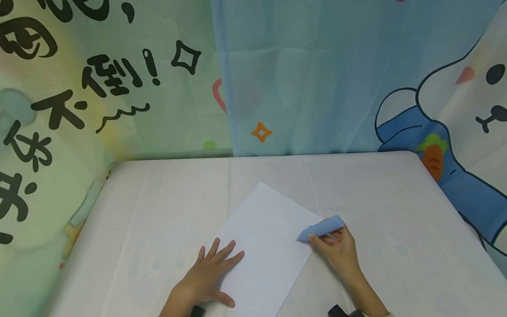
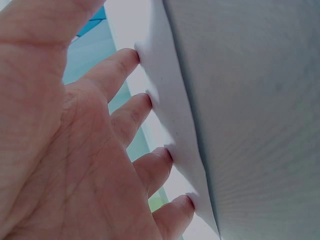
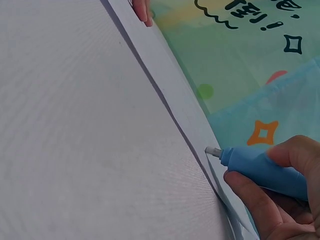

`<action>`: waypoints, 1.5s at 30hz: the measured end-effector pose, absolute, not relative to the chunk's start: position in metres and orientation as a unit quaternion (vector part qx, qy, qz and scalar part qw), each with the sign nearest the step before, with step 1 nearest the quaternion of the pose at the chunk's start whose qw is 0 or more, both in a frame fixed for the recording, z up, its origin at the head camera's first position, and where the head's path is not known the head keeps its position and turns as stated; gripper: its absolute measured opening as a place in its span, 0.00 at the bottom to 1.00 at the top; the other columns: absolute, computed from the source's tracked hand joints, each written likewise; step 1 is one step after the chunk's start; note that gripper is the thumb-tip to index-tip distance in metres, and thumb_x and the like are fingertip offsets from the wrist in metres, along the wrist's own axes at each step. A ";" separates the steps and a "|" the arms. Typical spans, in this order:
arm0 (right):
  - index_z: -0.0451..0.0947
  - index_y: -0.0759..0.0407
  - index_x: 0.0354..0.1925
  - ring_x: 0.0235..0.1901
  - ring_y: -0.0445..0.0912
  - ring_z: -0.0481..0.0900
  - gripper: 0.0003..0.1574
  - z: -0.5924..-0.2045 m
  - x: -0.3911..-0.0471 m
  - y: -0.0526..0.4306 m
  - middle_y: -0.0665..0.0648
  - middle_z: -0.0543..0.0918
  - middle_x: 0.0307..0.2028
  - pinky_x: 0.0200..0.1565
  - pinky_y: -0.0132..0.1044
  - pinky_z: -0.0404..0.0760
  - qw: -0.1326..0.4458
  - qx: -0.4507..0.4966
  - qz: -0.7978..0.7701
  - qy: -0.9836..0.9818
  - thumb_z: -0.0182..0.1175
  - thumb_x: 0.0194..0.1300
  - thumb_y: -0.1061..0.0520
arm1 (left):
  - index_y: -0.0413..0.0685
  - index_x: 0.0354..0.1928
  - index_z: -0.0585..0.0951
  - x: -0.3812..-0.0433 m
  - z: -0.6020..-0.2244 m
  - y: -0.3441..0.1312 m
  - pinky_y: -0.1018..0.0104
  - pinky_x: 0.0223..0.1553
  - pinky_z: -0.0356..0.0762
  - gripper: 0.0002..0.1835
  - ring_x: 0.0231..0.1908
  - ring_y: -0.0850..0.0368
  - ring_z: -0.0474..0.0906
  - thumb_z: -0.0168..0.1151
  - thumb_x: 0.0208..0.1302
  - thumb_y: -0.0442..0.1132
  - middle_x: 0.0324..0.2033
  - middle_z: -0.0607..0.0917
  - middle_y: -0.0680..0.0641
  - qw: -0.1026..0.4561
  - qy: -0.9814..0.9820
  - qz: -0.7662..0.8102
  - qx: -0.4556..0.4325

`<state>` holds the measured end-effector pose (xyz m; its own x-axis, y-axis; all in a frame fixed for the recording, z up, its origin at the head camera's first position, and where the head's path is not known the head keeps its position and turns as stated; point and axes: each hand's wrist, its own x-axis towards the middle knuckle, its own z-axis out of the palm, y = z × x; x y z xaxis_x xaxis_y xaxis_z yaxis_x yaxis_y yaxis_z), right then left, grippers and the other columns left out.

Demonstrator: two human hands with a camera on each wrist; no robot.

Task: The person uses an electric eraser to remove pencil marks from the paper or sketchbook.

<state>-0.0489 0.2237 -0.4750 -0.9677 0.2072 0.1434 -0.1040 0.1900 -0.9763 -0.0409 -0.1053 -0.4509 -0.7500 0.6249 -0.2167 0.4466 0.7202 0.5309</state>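
A blank-looking sheet of white paper [image 1: 269, 233] lies at an angle on the white-covered table. My left hand [image 1: 207, 270] rests on its left side, fingers spread; in the left wrist view the fingertips [image 2: 162, 154] touch the sheet. Near the paper's right corner, my right hand [image 1: 338, 248] grips a light blue electric eraser [image 1: 322, 226] between thumb and fingers. In the right wrist view the white tip of the electric eraser [image 3: 265, 170] points at the paper and appears to touch it or be very close. No marks can be made out there.
The white tablecloth [image 1: 158, 211] reaches back to a printed curtain [image 1: 297, 88] with dark characters, a rabbit and a carrot. Dark straps or devices [image 1: 340, 311] show at the wrists, along the bottom edge.
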 end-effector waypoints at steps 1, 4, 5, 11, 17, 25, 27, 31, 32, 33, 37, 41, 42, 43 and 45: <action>0.64 0.78 0.46 0.32 0.32 0.84 0.27 -0.475 -0.049 0.224 0.39 0.82 0.31 0.37 0.21 0.81 0.119 -0.038 0.633 -0.764 0.66 0.51 0.78 | 0.56 0.74 0.62 -0.041 -0.451 -0.105 0.29 0.68 0.42 0.58 0.74 0.33 0.41 0.77 0.37 0.58 0.75 0.56 0.44 0.195 0.906 0.231 0.295; 0.64 0.77 0.47 0.32 0.33 0.84 0.27 -0.473 -0.048 0.223 0.38 0.81 0.31 0.37 0.22 0.82 0.112 -0.047 0.626 -0.770 0.66 0.51 0.77 | 0.56 0.74 0.62 -0.041 -0.450 -0.105 0.29 0.67 0.42 0.58 0.74 0.33 0.41 0.77 0.36 0.58 0.75 0.56 0.44 0.196 0.906 0.230 0.295; 0.64 0.77 0.47 0.32 0.33 0.84 0.27 -0.473 -0.048 0.223 0.38 0.81 0.31 0.37 0.21 0.81 0.111 -0.048 0.623 -0.773 0.67 0.51 0.77 | 0.56 0.74 0.62 -0.041 -0.450 -0.105 0.29 0.67 0.42 0.58 0.74 0.33 0.42 0.77 0.36 0.58 0.75 0.56 0.44 0.195 0.907 0.229 0.296; 0.64 0.77 0.46 0.32 0.31 0.83 0.26 -0.473 -0.049 0.222 0.38 0.81 0.31 0.37 0.21 0.81 0.116 -0.043 0.630 -0.767 0.65 0.51 0.79 | 0.56 0.74 0.62 -0.041 -0.450 -0.105 0.28 0.67 0.43 0.58 0.74 0.32 0.42 0.77 0.36 0.58 0.75 0.56 0.44 0.193 0.906 0.230 0.298; 0.65 0.77 0.44 0.31 0.32 0.83 0.25 -0.473 -0.049 0.220 0.40 0.81 0.31 0.36 0.21 0.81 0.111 -0.043 0.638 -0.760 0.65 0.50 0.79 | 0.56 0.74 0.62 -0.042 -0.450 -0.105 0.28 0.67 0.43 0.57 0.74 0.32 0.41 0.77 0.37 0.58 0.75 0.56 0.44 0.193 0.907 0.226 0.298; 0.66 0.76 0.44 0.30 0.33 0.83 0.25 -0.474 -0.049 0.218 0.42 0.81 0.30 0.35 0.22 0.82 0.106 -0.038 0.621 -0.775 0.66 0.50 0.78 | 0.56 0.74 0.62 -0.042 -0.451 -0.106 0.28 0.67 0.43 0.58 0.74 0.32 0.42 0.77 0.37 0.58 0.75 0.56 0.45 0.189 0.907 0.229 0.299; 0.66 0.76 0.44 0.30 0.33 0.83 0.25 -0.474 -0.049 0.217 0.42 0.81 0.31 0.35 0.22 0.82 0.102 -0.040 0.626 -0.772 0.66 0.50 0.77 | 0.57 0.74 0.62 -0.042 -0.452 -0.106 0.28 0.67 0.43 0.58 0.74 0.32 0.42 0.77 0.37 0.58 0.75 0.56 0.45 0.189 0.907 0.229 0.298; 0.65 0.77 0.45 0.30 0.33 0.83 0.25 -0.474 -0.048 0.216 0.44 0.81 0.31 0.35 0.22 0.82 0.101 -0.042 0.640 -0.760 0.65 0.50 0.79 | 0.56 0.74 0.62 -0.042 -0.452 -0.106 0.28 0.67 0.43 0.58 0.73 0.32 0.42 0.77 0.37 0.58 0.75 0.56 0.44 0.192 0.906 0.232 0.298; 0.65 0.77 0.44 0.30 0.33 0.83 0.25 -0.474 -0.048 0.216 0.44 0.81 0.30 0.35 0.22 0.82 0.102 -0.043 0.644 -0.757 0.65 0.49 0.79 | 0.56 0.74 0.62 -0.042 -0.451 -0.106 0.28 0.67 0.43 0.58 0.73 0.32 0.42 0.77 0.37 0.57 0.75 0.56 0.44 0.192 0.906 0.233 0.297; 0.65 0.77 0.44 0.30 0.33 0.83 0.25 -0.474 -0.048 0.216 0.45 0.81 0.30 0.35 0.22 0.82 0.104 -0.042 0.647 -0.754 0.65 0.49 0.80 | 0.56 0.74 0.62 -0.042 -0.451 -0.105 0.28 0.67 0.43 0.58 0.73 0.32 0.42 0.77 0.37 0.57 0.75 0.56 0.44 0.193 0.905 0.234 0.297; 0.65 0.77 0.43 0.30 0.33 0.83 0.25 -0.475 -0.048 0.218 0.43 0.82 0.30 0.35 0.22 0.81 0.114 -0.040 0.651 -0.749 0.65 0.49 0.81 | 0.56 0.74 0.62 -0.042 -0.451 -0.105 0.28 0.67 0.43 0.58 0.73 0.32 0.42 0.77 0.36 0.58 0.75 0.56 0.44 0.193 0.905 0.234 0.297; 0.64 0.77 0.44 0.31 0.32 0.83 0.25 -0.475 -0.048 0.221 0.39 0.82 0.31 0.37 0.21 0.81 0.118 -0.039 0.641 -0.757 0.65 0.50 0.79 | 0.56 0.74 0.62 -0.041 -0.452 -0.105 0.28 0.67 0.43 0.58 0.73 0.32 0.42 0.77 0.36 0.58 0.75 0.56 0.44 0.193 0.906 0.230 0.298; 0.64 0.76 0.44 0.31 0.32 0.84 0.25 -0.475 -0.048 0.221 0.39 0.82 0.32 0.37 0.21 0.81 0.117 -0.038 0.639 -0.760 0.65 0.51 0.79 | 0.56 0.74 0.62 -0.041 -0.452 -0.105 0.28 0.67 0.43 0.58 0.73 0.32 0.42 0.77 0.36 0.58 0.75 0.56 0.44 0.193 0.906 0.230 0.298; 0.64 0.76 0.44 0.31 0.32 0.84 0.25 -0.475 -0.048 0.221 0.38 0.82 0.32 0.37 0.21 0.81 0.117 -0.036 0.638 -0.760 0.65 0.51 0.78 | 0.56 0.74 0.62 -0.041 -0.452 -0.105 0.28 0.67 0.43 0.58 0.73 0.32 0.42 0.77 0.36 0.58 0.75 0.56 0.44 0.193 0.906 0.229 0.298; 0.64 0.77 0.45 0.31 0.32 0.84 0.25 -0.475 -0.048 0.222 0.39 0.82 0.32 0.37 0.21 0.82 0.115 -0.036 0.640 -0.759 0.65 0.51 0.78 | 0.56 0.74 0.62 -0.041 -0.452 -0.105 0.28 0.67 0.43 0.58 0.73 0.32 0.42 0.77 0.36 0.58 0.75 0.56 0.44 0.193 0.907 0.228 0.298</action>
